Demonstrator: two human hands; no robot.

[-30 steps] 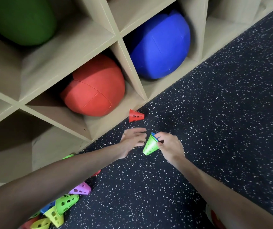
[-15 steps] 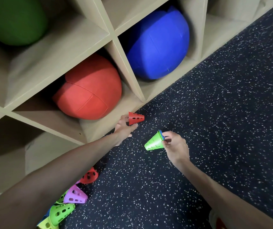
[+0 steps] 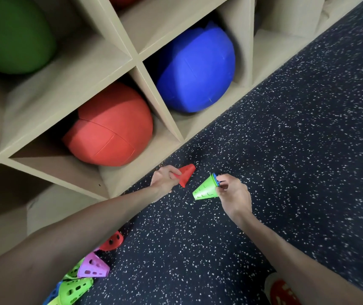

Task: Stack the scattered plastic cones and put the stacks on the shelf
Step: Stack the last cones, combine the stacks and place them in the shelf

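Observation:
My left hand grips a small red cone just above the dark speckled floor, near the foot of the wooden shelf. A short way to its right, my right hand pinches the narrow end of a green cone stack with a blue rim showing under the green one. The two are apart. More loose cones lie by my left forearm: a red cone, a purple cone and a green cone.
The shelf's cubbies hold a red ball, a blue ball and a green ball. A lower-left cubby looks unoccupied. A red-and-white object shows at the bottom right. Speckled floor stretches to the right.
My left hand reached away from the green stack to the red cone by the shelf, closed on it and lifted it. My right hand kept holding the green stack.

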